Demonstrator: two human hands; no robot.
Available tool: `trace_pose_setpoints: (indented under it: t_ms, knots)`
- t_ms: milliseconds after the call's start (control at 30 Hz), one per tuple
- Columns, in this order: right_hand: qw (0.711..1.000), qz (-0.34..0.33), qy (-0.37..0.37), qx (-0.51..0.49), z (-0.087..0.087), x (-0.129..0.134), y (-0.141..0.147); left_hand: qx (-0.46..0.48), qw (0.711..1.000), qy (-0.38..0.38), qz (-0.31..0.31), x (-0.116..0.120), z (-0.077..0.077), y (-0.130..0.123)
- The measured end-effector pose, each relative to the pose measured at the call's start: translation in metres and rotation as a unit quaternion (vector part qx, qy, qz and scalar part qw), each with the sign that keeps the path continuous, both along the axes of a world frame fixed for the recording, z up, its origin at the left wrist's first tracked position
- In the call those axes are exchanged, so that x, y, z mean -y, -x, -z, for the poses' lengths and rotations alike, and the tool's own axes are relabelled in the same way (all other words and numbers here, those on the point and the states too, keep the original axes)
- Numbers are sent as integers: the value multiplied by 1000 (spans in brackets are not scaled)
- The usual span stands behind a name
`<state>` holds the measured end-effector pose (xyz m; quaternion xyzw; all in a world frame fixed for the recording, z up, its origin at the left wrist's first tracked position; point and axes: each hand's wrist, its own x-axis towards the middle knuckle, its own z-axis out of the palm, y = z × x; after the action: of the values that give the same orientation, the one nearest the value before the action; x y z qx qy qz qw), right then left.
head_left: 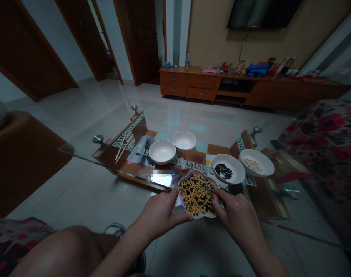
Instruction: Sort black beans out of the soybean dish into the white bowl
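A flower-shaped dish [180,200] with a pale lilac rim, full of mixed yellow and black beans [196,194], sits at the near edge of the glass table. My left hand [160,209] grips its left rim, thumb along the near side. My right hand [235,209] pinches slim dark tweezers [207,188], their tip among the beans at the dish's right side. Just beyond is a white bowl [235,169] holding black beans [223,172]. To its right, another white bowl [266,163] contains pale flat pieces [253,166]. Two white bowls [162,152] [184,141] farther left show bare insides.
Wooden chopsticks [123,148] lie at the left of the glass table [85,132]. Papers [139,152] and a bright phone-like screen [161,179] show near the bowls. A wooden cabinet [204,86] stands by the far wall; a floral-covered seat [328,134] is at right.
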<state>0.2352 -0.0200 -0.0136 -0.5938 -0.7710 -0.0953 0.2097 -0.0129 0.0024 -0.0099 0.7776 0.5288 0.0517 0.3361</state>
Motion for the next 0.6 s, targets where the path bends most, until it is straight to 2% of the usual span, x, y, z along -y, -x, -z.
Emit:
trace_pose_setpoints:
  t_ms: [233, 600]
  knots:
    - [1000, -14, 1, -3, 0, 0, 0, 3, 1000, -1, 0, 0, 1, 1]
    - [998, -37, -39, -23, -3, -1, -1, -1, 1000, 0, 0, 0, 1, 1]
